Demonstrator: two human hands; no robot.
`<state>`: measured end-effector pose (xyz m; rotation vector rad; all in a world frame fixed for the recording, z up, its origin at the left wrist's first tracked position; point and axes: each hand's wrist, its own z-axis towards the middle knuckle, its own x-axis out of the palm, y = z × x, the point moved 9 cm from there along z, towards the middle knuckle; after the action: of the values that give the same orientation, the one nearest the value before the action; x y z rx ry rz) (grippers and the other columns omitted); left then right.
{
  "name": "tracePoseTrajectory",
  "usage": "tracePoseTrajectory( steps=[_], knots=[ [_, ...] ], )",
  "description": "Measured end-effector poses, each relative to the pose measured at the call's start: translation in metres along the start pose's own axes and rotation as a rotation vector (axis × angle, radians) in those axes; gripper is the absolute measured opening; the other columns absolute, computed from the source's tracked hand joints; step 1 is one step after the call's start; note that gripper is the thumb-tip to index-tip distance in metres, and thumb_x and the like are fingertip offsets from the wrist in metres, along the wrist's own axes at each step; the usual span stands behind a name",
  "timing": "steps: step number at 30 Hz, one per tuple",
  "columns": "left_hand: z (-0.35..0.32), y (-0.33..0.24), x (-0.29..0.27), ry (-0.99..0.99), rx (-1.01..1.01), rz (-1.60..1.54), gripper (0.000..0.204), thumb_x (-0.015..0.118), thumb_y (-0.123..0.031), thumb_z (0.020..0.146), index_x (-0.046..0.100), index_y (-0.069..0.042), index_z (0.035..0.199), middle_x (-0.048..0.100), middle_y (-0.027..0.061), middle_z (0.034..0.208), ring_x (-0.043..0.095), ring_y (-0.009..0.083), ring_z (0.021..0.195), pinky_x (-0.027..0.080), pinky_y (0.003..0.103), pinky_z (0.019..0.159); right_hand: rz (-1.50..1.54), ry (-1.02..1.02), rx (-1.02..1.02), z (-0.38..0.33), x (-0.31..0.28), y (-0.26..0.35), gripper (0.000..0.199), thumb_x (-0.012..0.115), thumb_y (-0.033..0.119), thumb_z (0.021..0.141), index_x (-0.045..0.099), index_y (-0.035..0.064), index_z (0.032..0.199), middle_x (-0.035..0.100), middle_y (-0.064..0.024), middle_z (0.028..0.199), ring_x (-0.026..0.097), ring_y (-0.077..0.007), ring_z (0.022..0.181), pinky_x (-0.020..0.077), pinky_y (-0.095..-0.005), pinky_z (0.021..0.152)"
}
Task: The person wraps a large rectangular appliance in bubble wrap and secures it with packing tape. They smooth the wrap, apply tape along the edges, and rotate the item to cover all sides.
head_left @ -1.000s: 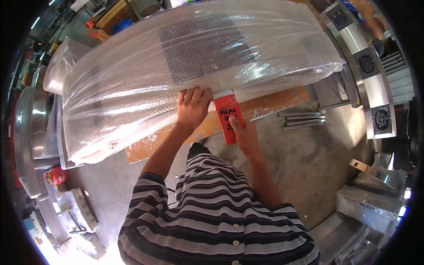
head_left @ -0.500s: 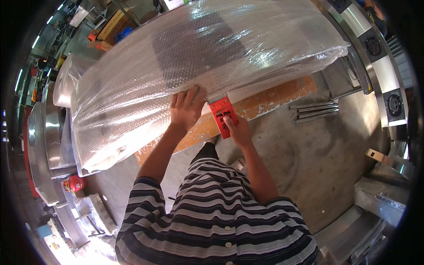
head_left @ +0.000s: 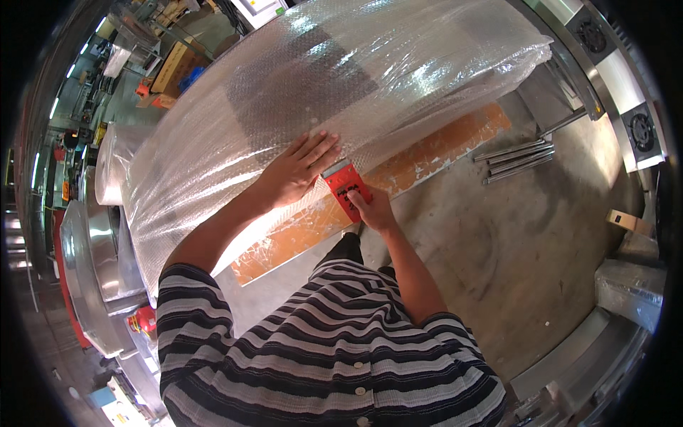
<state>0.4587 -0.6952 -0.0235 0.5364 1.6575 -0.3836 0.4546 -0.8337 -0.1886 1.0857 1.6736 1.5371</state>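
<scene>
A long object covered in clear bubble wrap (head_left: 192, 142) stretches across in front of me. My left hand (head_left: 295, 171) lies on the wrap near its close edge, fingers stretched out and holding nothing. Just right of it, my right hand (head_left: 376, 211) grips a flat red hand tool (head_left: 343, 186) with black marks on its face and a metal strip at its far end. The thumb presses on the red face. That metal end is against or very close to the wrap's near edge; actual contact is hard to tell.
An orange, scuffed board (head_left: 441, 148) lies under the wrapped object. Several metal tubes (head_left: 516, 160) rest on the concrete floor to the right. Steel units with round black fans (head_left: 640, 132) stand at far right. A red container (head_left: 144, 320) is at lower left.
My left hand has flattened and turned, its fingers now pointing right across the wrap, with the elbow swung out left. The red tool has shifted slightly left in my right hand.
</scene>
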Motion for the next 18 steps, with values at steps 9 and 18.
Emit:
tracePoseTrajectory(
  steps=[9,18],
  knots=[
    [-0.002,-0.018,0.002,-0.077,0.117,0.350,0.071,0.070,-0.021,0.089,0.044,-0.023,0.155,0.016,0.0170,0.170,0.025,0.0398,0.154,0.032,0.055,0.124,-0.073,-0.064,0.034,0.003,-0.004,-0.025,0.056,0.066,0.057,0.096,0.073,0.0013,0.095,0.071,-0.0078,0.075,0.066,-0.0150,0.072,0.0521,-0.0353,0.067],
    [0.001,-0.014,0.004,-0.083,0.114,0.330,0.057,0.064,-0.020,0.091,0.056,-0.018,0.147,0.017,0.0204,0.169,0.022,0.0415,0.155,0.032,0.060,0.122,-0.605,-0.122,0.210,-0.023,-0.030,-0.025,0.064,0.062,0.063,0.094,0.076,0.0008,0.093,0.073,-0.0216,0.082,0.073,-0.0360,0.083,0.0559,-0.0447,0.076]
  ],
)
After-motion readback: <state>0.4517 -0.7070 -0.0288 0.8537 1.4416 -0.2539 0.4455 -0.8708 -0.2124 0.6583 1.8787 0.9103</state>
